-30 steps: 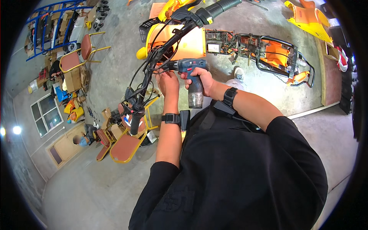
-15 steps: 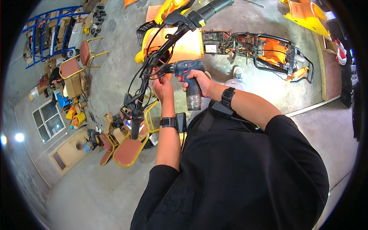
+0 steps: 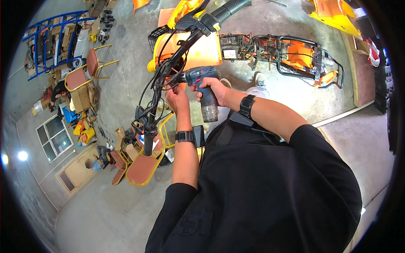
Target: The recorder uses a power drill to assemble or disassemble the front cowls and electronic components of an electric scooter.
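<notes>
A blue-and-black cordless drill (image 3: 208, 101) is gripped by my right hand (image 3: 217, 90), its index finger near the trigger. The drill's nose points left into the cables below the handlebar (image 3: 190, 44) of a partly stripped scooter. My left hand (image 3: 178, 100) is raised beside the drill's tip, with its fingers bent and pressed together among the black cables (image 3: 162, 78). What those fingers pinch, if anything, is hidden. Behind the cables sits the scooter's orange front panel (image 3: 206, 48). The tip of the drill is also covered from view.
To the right stretches the scooter's bare frame (image 3: 270, 48) with a black rear rack (image 3: 297, 38). Red-seated chairs (image 3: 143, 169) and cardboard boxes (image 3: 80, 97) stand to the left. A blue rack (image 3: 55, 44) holds parts. Someone (image 3: 98, 162) sits near the door, and yellow panels (image 3: 333, 14) lie far right.
The view has shifted a little, with the handlebar and drill slightly farther left in the picture. Both hands keep nearly the same pose, and the drill stays at the cables.
</notes>
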A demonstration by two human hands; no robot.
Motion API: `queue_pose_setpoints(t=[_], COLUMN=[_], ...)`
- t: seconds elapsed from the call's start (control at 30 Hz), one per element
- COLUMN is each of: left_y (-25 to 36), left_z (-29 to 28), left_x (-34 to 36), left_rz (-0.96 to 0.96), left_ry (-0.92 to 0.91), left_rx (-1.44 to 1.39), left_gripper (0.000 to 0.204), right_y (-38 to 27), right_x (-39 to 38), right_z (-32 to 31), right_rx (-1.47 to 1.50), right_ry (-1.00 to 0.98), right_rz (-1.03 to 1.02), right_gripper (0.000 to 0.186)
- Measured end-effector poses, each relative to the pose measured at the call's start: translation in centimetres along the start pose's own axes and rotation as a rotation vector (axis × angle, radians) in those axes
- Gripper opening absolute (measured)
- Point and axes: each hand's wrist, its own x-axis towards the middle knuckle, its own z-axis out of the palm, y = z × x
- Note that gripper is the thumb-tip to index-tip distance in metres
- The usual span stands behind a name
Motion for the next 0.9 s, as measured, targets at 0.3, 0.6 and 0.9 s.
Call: queue_pose_setpoints(t=[0.3,0.6,0.9], left_y=[-2.2,-4.5,-3.7], left_z=[0.6,0.0,-0.1], left_x=[-0.1,2.3,2.4], left_rz=[-0.118,-0.176,-0.356], left_ry=[0.285,-0.099,-0.015], left_rx=[-0.087,-0.507,-0.356], left_gripper=[0.032,0.039,0.031], right_y=[-0.2,-1.2,-1.9], right_x=[0.2,0.8,1.3], right_z=[0.4,0.3,-0.2], right_rx=[-0.031,-0.076,-0.066], right_ry=[0.028,0.058,0.033], right_rz=[-0.014,0.033,0.092], right_gripper=[0.027,0.032,0.029])
